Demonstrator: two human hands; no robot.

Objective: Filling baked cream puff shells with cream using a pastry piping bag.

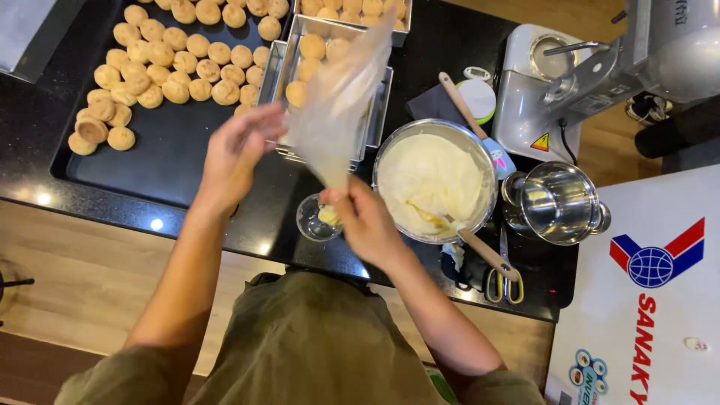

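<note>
Piping bag (pixel 341 97), clear and empty, hung over the small glass cup (pixel 315 219); my right grip (pixel 364 217) pinched its tip, my left grip (pixel 240 154) clutched its side.

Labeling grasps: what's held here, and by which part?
A clear piping bag: right hand pinches its narrow tip end, left hand holds its side near the wide top.
</note>
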